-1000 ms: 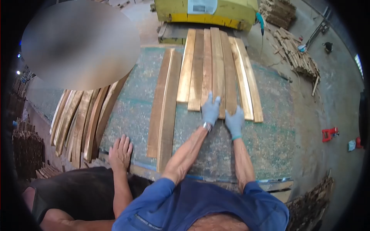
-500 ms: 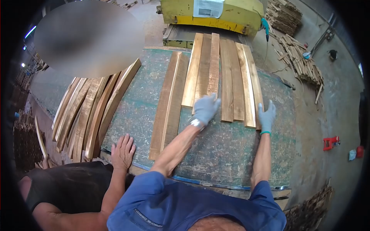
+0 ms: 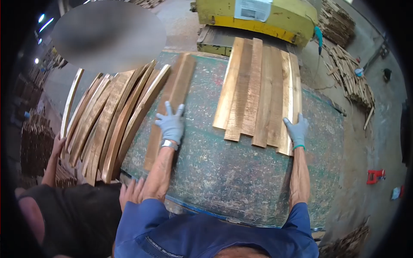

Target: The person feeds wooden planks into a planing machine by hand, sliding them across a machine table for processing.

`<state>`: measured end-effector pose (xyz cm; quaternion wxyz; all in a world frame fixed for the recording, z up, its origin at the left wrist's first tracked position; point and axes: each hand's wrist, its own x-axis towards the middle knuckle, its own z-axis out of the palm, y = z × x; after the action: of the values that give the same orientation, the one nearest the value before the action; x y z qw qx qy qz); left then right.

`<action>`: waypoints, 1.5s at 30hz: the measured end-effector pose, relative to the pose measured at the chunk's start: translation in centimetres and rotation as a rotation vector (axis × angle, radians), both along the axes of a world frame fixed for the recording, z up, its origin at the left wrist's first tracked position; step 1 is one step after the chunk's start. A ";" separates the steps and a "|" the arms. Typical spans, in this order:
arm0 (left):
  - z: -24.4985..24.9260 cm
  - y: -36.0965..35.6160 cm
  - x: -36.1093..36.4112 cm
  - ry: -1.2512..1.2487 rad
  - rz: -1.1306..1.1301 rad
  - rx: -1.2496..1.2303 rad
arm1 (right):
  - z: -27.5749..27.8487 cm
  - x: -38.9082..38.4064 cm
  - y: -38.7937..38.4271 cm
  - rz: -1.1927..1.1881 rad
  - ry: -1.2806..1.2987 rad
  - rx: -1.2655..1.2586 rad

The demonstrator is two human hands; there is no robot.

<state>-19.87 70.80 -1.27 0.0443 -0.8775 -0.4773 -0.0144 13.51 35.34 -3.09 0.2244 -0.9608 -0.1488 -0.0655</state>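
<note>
My left hand (image 3: 171, 124), in a grey glove, lies with spread fingers on the lower part of a pair of brown boards (image 3: 176, 81) on the green worktable (image 3: 202, 172). At the right, my gloved right hand (image 3: 297, 130) rests against the lower right edge of a row of several boards (image 3: 258, 94), thumb and fingers apart. The boards in this row lie side by side, their near ends uneven. Neither hand is closed round a board.
A co-worker in a dark top (image 3: 81, 215) stands at the left, one hand on a curved strip (image 3: 71, 103). Beside them lie several curved boards (image 3: 103, 124). A yellow-green machine (image 3: 275, 19) stands at the far edge. Wood piles (image 3: 350, 79) lie on the floor at right.
My left hand has moved left from the row onto the pair of boards, which has shifted left. The row's boards are now closer together. The co-worker's far hand now shows on a strip.
</note>
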 end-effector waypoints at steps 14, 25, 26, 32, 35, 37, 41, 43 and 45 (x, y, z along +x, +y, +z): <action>0.9 -4.4 4.5 -0.204 -0.631 -0.200 | 1.3 -4.6 9.3 0.150 -0.145 -0.260; -1.9 0.4 7.1 -0.275 -0.745 -0.141 | -1.0 -10.1 7.5 0.278 -0.278 -0.303; -2.1 0.8 7.2 -0.307 -0.756 -0.128 | -1.6 -9.6 7.7 0.330 -0.339 -0.265; -0.6 2.8 9.8 -0.184 -0.763 -0.165 | -0.2 -7.1 11.8 0.252 -0.247 -0.346; 1.4 -1.3 8.5 -0.223 -0.823 -0.139 | 0.3 -7.1 11.3 0.272 -0.232 -0.295; 1.0 -4.2 8.1 -0.293 -0.838 -0.207 | -0.3 -7.4 10.5 0.321 -0.272 -0.253; -2.4 -5.3 10.4 -0.430 -0.654 -0.230 | -3.9 -4.8 10.2 0.393 -0.427 -0.011; -1.6 -4.4 9.1 -0.397 -0.596 -0.211 | -0.6 -6.8 11.2 0.262 -0.283 -0.291; 0.6 -4.1 8.4 -0.321 -0.549 -0.251 | -0.5 -6.8 11.8 0.261 -0.247 -0.261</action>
<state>-11.42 66.67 -0.63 -0.1454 -0.9584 -0.2220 -0.1048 6.76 47.15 -3.60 0.0849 -0.9390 -0.3054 -0.1331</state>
